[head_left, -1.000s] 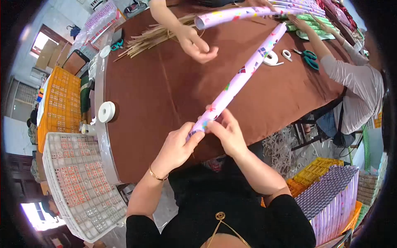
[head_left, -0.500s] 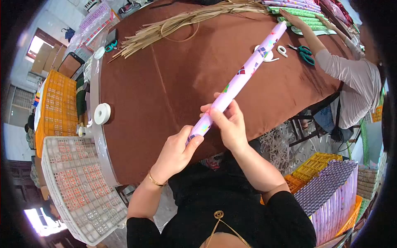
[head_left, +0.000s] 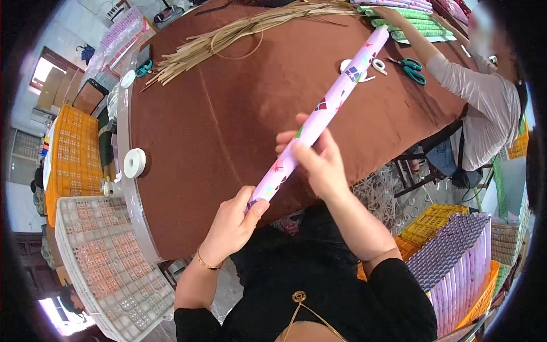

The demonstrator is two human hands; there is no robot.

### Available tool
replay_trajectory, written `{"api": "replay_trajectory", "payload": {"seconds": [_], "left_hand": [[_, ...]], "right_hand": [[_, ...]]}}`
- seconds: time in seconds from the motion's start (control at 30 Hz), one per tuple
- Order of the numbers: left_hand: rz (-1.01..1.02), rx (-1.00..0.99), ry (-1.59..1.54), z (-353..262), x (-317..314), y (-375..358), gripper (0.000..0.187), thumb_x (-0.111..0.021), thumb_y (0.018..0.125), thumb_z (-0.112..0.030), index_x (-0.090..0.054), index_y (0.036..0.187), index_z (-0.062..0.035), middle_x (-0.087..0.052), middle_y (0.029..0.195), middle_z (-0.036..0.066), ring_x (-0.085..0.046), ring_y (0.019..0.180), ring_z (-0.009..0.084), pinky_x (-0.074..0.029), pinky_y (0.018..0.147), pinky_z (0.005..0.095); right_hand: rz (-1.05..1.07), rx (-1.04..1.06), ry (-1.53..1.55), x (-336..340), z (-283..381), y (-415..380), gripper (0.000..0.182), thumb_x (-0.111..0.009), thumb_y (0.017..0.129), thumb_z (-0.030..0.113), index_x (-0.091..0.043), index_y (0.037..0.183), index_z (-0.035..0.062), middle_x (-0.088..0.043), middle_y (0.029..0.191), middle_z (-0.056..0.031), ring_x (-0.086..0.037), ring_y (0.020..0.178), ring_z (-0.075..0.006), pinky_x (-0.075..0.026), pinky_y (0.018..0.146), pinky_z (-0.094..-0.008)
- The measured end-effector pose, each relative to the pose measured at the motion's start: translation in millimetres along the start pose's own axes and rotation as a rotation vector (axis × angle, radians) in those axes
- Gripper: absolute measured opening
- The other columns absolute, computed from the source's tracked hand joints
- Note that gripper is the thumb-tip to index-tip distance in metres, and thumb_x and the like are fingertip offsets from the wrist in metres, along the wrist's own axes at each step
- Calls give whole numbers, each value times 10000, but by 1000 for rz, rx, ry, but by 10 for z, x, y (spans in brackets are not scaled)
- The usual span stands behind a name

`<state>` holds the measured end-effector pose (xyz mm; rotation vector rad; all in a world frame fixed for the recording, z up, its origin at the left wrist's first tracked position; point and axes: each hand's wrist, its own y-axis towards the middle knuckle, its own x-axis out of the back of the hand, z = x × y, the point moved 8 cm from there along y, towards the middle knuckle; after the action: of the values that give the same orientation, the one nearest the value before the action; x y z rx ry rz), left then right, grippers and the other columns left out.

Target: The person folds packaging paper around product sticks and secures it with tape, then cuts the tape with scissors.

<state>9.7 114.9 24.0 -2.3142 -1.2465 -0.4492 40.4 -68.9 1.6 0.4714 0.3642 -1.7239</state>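
Note:
Both my hands are on a long pink roll of patterned wrapping [head_left: 327, 105], tilted away from me over the brown table. My left hand [head_left: 235, 219] is closed around its near end. Further up, my right hand [head_left: 322, 159] curls round the roll, thumb on top and fingers behind. Beyond the roll's far half lie white tape rolls [head_left: 378, 67] and teal-handled scissors [head_left: 412, 70].
The brown table [head_left: 188, 171] carries a bundle of thin strips [head_left: 199, 48] and a white ribbon spool [head_left: 134, 163]. A co-worker [head_left: 484, 108] reaches over green rolls [head_left: 419, 27]. Crates stand on both sides, including a white one [head_left: 108, 262].
The roll has shifted slightly left and down in view, and its printed pattern sits differently. My right hand's fingers have loosened a little. The co-worker's arms have moved further over the rolls.

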Motion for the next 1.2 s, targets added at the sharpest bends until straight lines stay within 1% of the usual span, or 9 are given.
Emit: {"api": "replay_trajectory", "payload": {"seconds": [0.07,0.27,0.37,0.5,0.8,0.87,0.93,1.0,1.2], "left_hand": [[54,102,-44,23,-25,-1,323,-569,1017,-320,-553,1110,-11,-609,736,141,-622,622,244,-488,597,361],[76,106,-129,36,-40,-34,255,-538,1035,-247,-579,1131,-15,-609,725,19,-581,616,89,-484,568,259],[79,143,-133,113,-51,-39,312,-552,1028,-314,-557,1118,-15,-604,712,69,-610,608,155,-499,580,310],[100,159,-99,197,-73,-64,316,-553,1028,-314,-559,1127,-15,-611,723,69,-610,607,152,-498,579,307],[61,121,-111,115,-42,-224,186,-525,1006,-169,-577,1061,1,-617,710,36,-595,607,91,-487,572,258],[50,133,-67,220,-37,-291,243,-583,993,-226,-566,1080,0,-622,699,79,-629,594,162,-502,575,314],[44,121,-79,182,-29,-355,236,-589,986,-223,-570,1073,-4,-625,694,82,-639,593,168,-506,574,316],[58,148,-52,203,-36,-429,186,-537,992,-151,-581,1081,6,-620,709,35,-599,607,88,-481,572,251],[22,152,-100,228,-38,-571,169,-549,982,-124,-583,1068,18,-625,709,39,-603,609,87,-488,567,246]], "right_hand": [[58,-27,60,-12,-23,-35,461,-577,988,162,-424,1392,0,-670,1127,-221,-684,994,-295,-568,872,-420],[10,-77,172,240,54,195,429,-567,986,143,-455,1372,-9,-674,1124,-214,-685,1003,-303,-567,889,-435],[-23,-106,119,153,2,73,464,-575,969,101,-428,1400,13,-659,1153,-193,-674,1029,-293,-564,898,-431],[17,-114,132,85,-96,-23,500,-582,960,75,-401,1424,31,-647,1175,-181,-669,1033,-290,-560,910,-430],[-92,26,145,370,175,273,412,-570,989,132,-459,1358,-13,-680,1084,-202,-699,946,-290,-581,826,-406],[-100,56,114,425,241,329,385,-561,996,155,-485,1325,-29,-683,1073,-209,-703,920,-291,-587,804,-401],[-117,54,121,477,291,364,382,-560,994,151,-486,1321,-33,-682,1075,-210,-703,920,-290,-588,799,-400],[-133,54,131,520,348,405,380,-558,992,147,-487,1317,-37,-682,1076,-210,-702,920,-290,-590,795,-399],[-152,57,84,515,411,462,383,-573,977,157,-508,1298,-41,-694,1056,-194,-710,910,-270,-587,785,-376]]}}
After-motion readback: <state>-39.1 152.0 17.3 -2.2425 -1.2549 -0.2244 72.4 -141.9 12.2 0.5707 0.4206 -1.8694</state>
